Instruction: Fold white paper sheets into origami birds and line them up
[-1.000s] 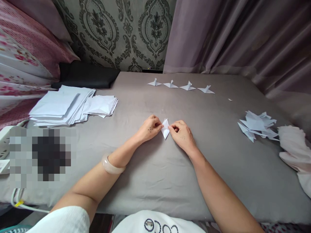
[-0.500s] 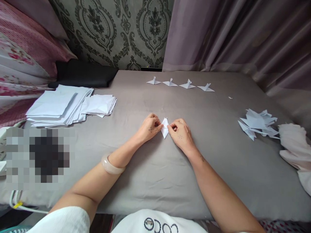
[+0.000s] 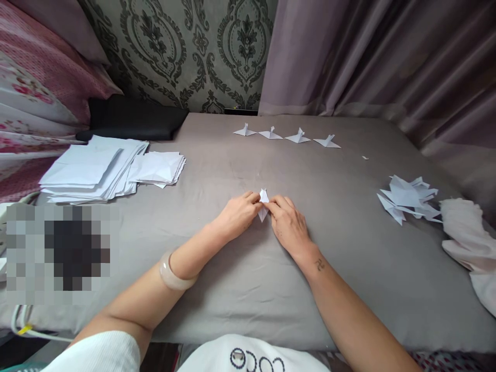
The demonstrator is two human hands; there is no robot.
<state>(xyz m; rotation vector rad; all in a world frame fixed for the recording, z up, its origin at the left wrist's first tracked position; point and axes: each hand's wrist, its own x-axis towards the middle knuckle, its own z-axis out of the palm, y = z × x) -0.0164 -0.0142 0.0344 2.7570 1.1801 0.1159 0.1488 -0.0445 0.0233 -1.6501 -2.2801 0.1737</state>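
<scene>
White paper (image 3: 264,196), seemingly part-folded, is gripped at its edges by the left hand (image 3: 240,214) and right hand (image 3: 289,223). Beyond it, four bird shapes (image 3: 298,137), apparently finished, are lined up; to its right, folded pieces (image 3: 408,195) are heaped; to its left, flat sheets (image 3: 83,168) are stacked, seemingly unworked.

Soft light leaves the purple curtain (image 3: 387,62) dim at upper right; the left forearm (image 3: 135,305) casts a diffuse shadow. Wide-angle edges stretch; a pixelated block (image 3: 62,253) masks detail.
</scene>
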